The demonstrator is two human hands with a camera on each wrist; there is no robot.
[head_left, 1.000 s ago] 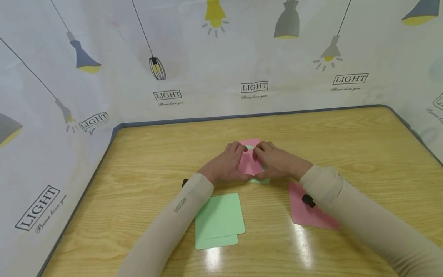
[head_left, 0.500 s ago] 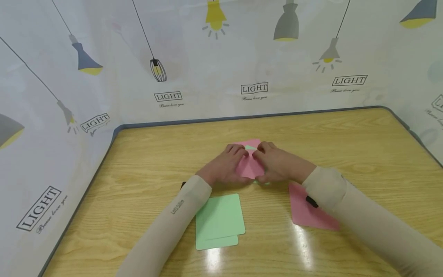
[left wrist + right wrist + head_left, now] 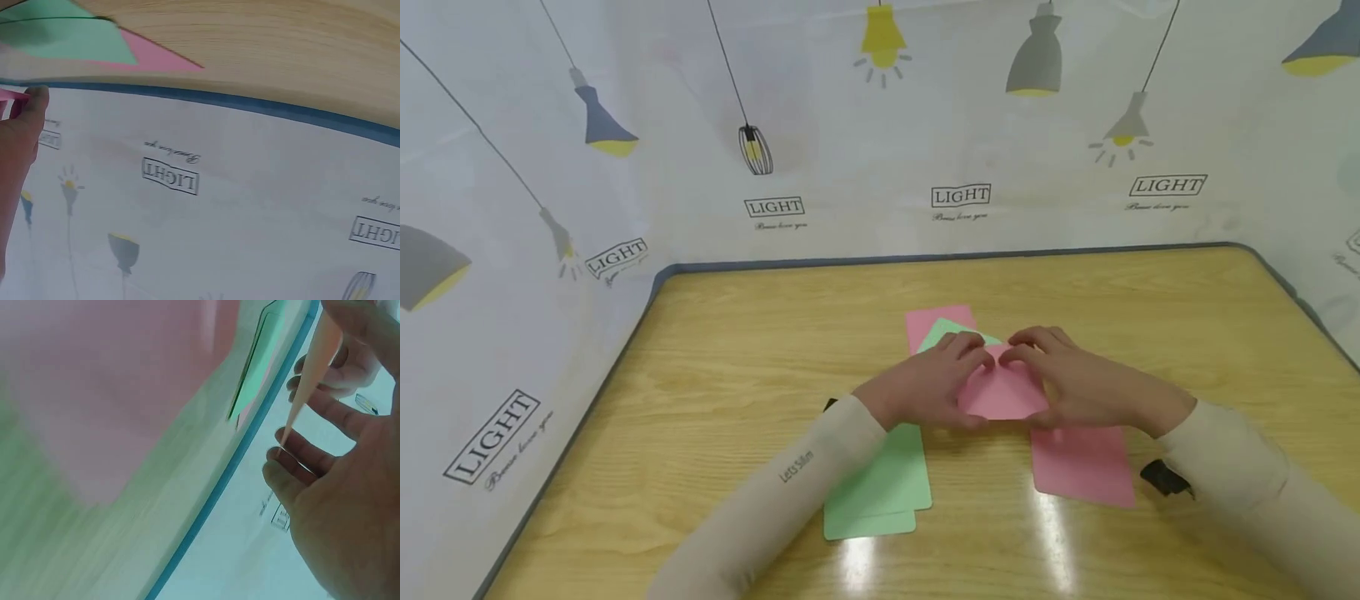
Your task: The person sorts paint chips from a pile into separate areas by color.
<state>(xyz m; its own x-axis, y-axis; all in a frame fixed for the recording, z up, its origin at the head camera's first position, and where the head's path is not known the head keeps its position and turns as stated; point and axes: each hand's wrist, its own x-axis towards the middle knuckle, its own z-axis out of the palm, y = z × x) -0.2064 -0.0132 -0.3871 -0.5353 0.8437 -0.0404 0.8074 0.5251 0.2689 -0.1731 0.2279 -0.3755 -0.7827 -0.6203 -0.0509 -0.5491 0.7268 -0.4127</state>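
A pink square card (image 3: 1002, 396) is held up between both hands, tilted, over the middle of the table. My left hand (image 3: 934, 385) grips its left edge, fingers over the top and thumb at the lower side. On the opposite edge my right hand (image 3: 1086, 383) pinches it the same way; in the right wrist view the card (image 3: 319, 359) shows nearly edge-on between fingers and thumb. Just behind the hands lies a green card (image 3: 942, 331), turned askew on top of another pink card (image 3: 922, 320). The left hand partly covers both.
Two overlapping green cards (image 3: 880, 487) lie at the front left, partly under the left forearm. Another pink card (image 3: 1082, 471) lies at the front right, below the right hand. A printed white curtain (image 3: 865, 150) borders the wooden table (image 3: 760, 333) at the back and sides.
Both hands have moved right and toward the body, carrying the pink card off the back pair of cards. More of that green and pink pair now shows. The head view has shifted slightly.
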